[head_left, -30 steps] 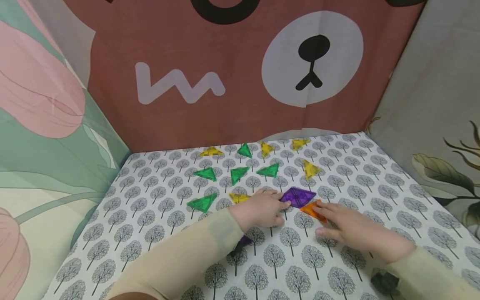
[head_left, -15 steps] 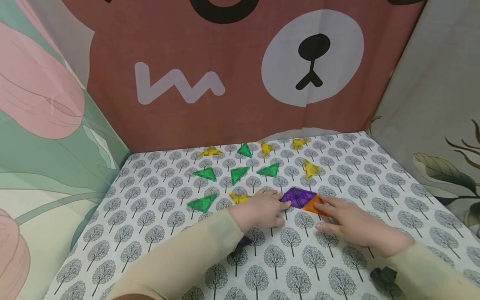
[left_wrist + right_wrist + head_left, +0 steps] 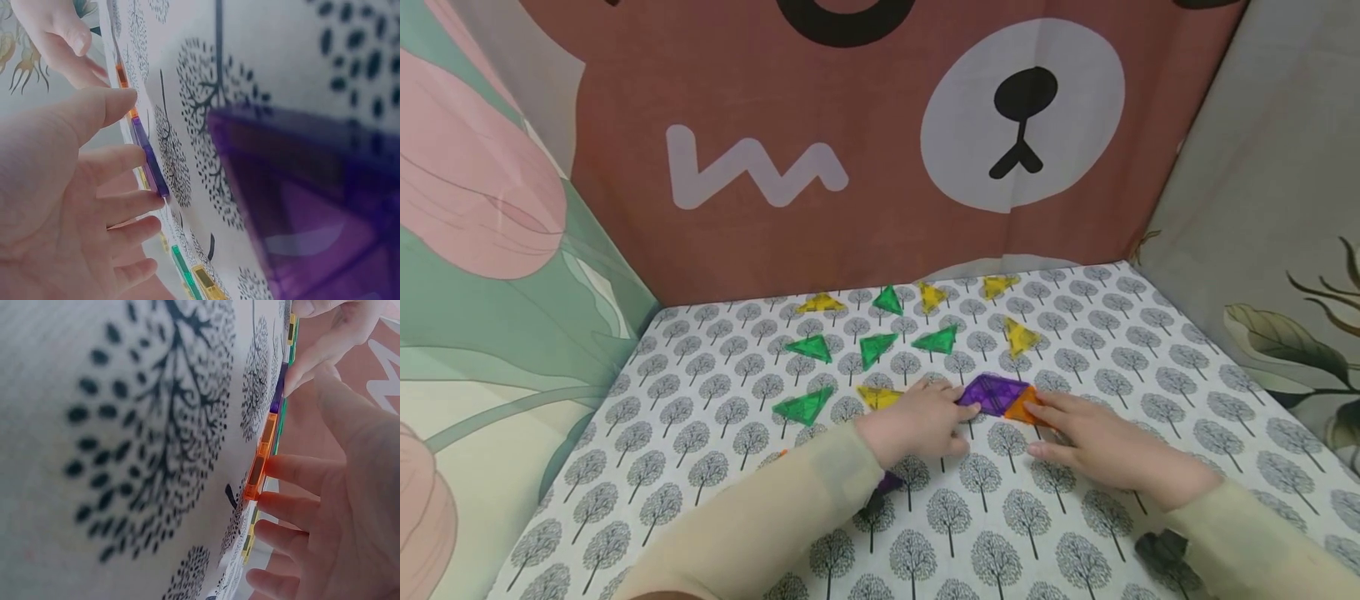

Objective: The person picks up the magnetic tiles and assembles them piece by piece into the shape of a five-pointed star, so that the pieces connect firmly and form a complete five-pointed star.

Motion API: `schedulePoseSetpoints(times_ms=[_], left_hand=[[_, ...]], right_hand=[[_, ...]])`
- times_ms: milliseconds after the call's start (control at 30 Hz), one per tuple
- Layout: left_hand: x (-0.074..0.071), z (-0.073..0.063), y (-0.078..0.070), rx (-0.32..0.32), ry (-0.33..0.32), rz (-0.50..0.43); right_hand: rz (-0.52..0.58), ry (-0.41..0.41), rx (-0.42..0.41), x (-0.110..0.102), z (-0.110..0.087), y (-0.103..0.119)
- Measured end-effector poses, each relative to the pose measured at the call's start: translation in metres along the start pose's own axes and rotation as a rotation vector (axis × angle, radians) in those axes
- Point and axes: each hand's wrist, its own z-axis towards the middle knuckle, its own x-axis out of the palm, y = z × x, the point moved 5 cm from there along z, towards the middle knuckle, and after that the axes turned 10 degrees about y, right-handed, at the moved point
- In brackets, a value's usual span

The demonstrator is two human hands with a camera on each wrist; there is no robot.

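Observation:
Two purple triangular magnetic tiles (image 3: 994, 394) lie flat, edge to edge. An orange triangular tile (image 3: 1021, 407) lies against their lower right side. My left hand (image 3: 921, 421) rests at the purple pair's left end, fingers extended and touching it. On the other side, the fingertips of my right hand (image 3: 1097, 437) rest on the orange tile, partly covering it. In the right wrist view, the orange tile (image 3: 259, 461) meets the purple edge (image 3: 279, 390), with my fingers nearly straight. Another purple tile (image 3: 300, 206) looms close in the left wrist view, mostly hidden by my forearm in the head view.
Several green tiles (image 3: 805, 406) and yellow tiles (image 3: 1021, 337) lie scattered toward the back of the tree-print cloth (image 3: 951, 510). One yellow tile (image 3: 878, 397) sits beside my left hand. An orange corner (image 3: 783, 453) peeks out beside my left sleeve. A bear-print curtain (image 3: 760, 242) stands behind.
The orange tile has turned and slid up against the right side of the purple pair, moved by my right hand. My left hand has stayed in place on the purple tiles.

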Motion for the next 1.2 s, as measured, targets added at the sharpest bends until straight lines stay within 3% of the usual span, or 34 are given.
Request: schedulePoseSetpoints(times_ms=[467,700,833,1000,1200], left_hand=[[-0.003,-0.005,-0.008,-0.002,-0.02,0.028],[-0.002,-0.015,0.0,-0.017,0.013,-0.004],[-0.012,-0.04,0.007,-0.029,0.013,-0.015],[-0.021,-0.084,0.013,-0.036,-0.029,0.024],[-0.008,-0.127,0.014,-0.038,0.019,0.083]], right_hand=[[0.012,0.002,0.01,0.002,0.005,0.0],[0.008,0.014,0.014,0.003,0.006,0.0],[-0.001,0.016,0.009,0.003,0.007,0.001],[-0.016,0.016,-0.007,0.003,0.007,0.003],[-0.006,0.037,0.001,0.004,0.006,0.002]])
